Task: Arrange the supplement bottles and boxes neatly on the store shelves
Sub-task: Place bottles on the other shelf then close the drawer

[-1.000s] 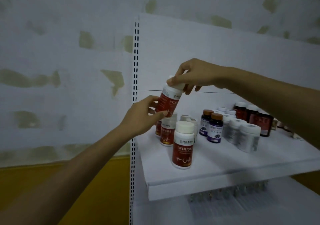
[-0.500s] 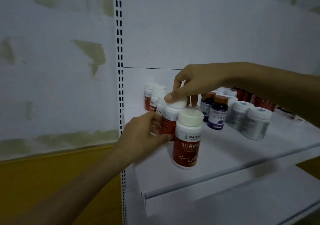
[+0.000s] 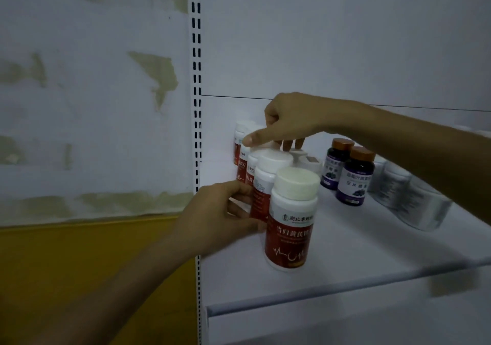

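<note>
A row of white-capped bottles with red labels runs from the front bottle (image 3: 291, 217) back to the rear bottle (image 3: 240, 137) along the left end of the white shelf (image 3: 332, 299). My left hand (image 3: 218, 217) presses thumb and fingers against the left side of the second bottle (image 3: 265, 182). Reaching in from the right, my right hand (image 3: 289, 121) pinches the cap of a bottle further back in the row, thumb on its left and fingers on its right. That cap is mostly hidden under the hand.
Two purple-labelled bottles with brown caps (image 3: 354, 177) stand right of the row. Grey-labelled white bottles (image 3: 419, 204) stand further right under my right forearm. A slotted white upright (image 3: 196, 105) borders the shelf's left end. A lower shelf shows below.
The bottle held in the air has come down into the row behind the front bottle. My right hand has left its cap for one further back. The view has moved closer and to the left.
</note>
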The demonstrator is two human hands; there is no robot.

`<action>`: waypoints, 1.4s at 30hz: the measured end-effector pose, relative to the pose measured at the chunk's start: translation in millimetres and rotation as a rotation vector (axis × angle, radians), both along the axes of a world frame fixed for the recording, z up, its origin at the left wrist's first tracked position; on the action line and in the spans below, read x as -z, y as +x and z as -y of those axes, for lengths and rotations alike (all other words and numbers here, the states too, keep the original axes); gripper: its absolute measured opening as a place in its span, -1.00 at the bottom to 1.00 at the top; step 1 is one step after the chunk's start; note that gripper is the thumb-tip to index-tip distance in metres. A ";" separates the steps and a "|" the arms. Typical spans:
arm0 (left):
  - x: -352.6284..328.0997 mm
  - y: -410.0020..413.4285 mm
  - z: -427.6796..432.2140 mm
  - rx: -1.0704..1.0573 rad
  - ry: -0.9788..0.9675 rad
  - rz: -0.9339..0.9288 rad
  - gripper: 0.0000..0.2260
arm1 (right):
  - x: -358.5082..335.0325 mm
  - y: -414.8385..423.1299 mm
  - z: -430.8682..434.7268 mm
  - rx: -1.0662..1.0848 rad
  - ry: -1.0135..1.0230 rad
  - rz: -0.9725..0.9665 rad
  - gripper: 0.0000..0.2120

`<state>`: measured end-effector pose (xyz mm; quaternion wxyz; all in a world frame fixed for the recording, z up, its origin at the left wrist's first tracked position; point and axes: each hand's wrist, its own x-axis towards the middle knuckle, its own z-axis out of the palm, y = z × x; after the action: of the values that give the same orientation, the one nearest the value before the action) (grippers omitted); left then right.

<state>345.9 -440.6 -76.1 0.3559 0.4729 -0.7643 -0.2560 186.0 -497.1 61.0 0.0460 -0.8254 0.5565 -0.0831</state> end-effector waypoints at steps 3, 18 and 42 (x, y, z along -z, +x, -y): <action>-3.8 11.6 1.4 -0.018 0.003 0.038 -0.64 | 4.4 8.1 6.1 -0.010 0.005 -0.069 -0.47; -21.8 30.6 -3.4 -0.029 0.226 -0.837 -0.50 | -35.8 32.7 -1.1 -0.276 0.040 0.484 -0.76; -69.6 21.6 -28.1 -0.215 -0.546 -0.812 -0.55 | -58.2 27.2 -6.6 -0.735 0.153 0.525 -0.55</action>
<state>367.5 -412.5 -6.6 0.7597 0.3007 -0.5504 -0.1719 213.2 -490.5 119.2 0.2726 -0.9134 0.2008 -0.2261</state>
